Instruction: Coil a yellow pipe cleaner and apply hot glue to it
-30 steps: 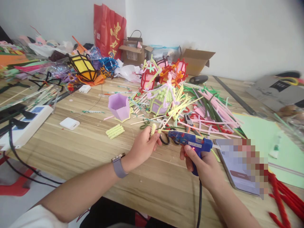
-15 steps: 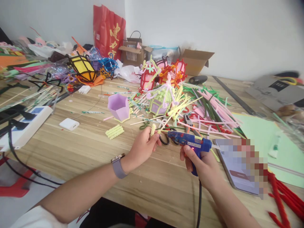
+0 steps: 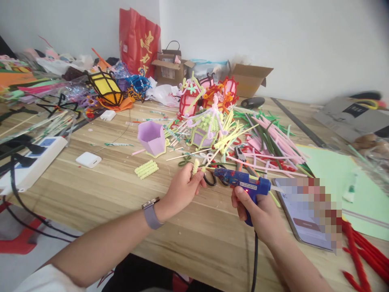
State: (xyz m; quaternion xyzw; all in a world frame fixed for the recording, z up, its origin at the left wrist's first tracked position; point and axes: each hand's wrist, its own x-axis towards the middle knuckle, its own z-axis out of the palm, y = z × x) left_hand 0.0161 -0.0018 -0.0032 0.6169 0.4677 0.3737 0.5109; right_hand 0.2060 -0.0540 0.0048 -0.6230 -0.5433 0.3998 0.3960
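My right hand (image 3: 258, 207) is wrapped round a blue hot glue gun (image 3: 240, 178), whose nozzle points left. A glue stick juts from its back end and a small red light glows on its side. My left hand (image 3: 187, 182) pinches a twisted pale-yellow pipe cleaner (image 3: 196, 166) right at the nozzle tip; whether they touch I cannot tell. Left of that hand, a row of twisted pale-yellow pipe cleaners (image 3: 146, 169) lies on the table. Behind it stands a purple paper cup shape (image 3: 151, 138) with a yellow-edged base, beside a green-and-purple pipe-cleaner lantern (image 3: 205, 132).
Pliers (image 3: 241, 156) and loose pink pipe cleaners (image 3: 279, 134) lie behind the glue gun. A tablet (image 3: 300, 219) sits to the right, near green sheets (image 3: 328, 170). At left are a power strip (image 3: 39, 158) and a white charger (image 3: 88, 159). The gun's black cord (image 3: 255, 259) hangs down in front.
Almost nothing differs. Both hands, the glue gun and the pale-yellow pipe cleaner stay in place; the view has shifted very slightly.
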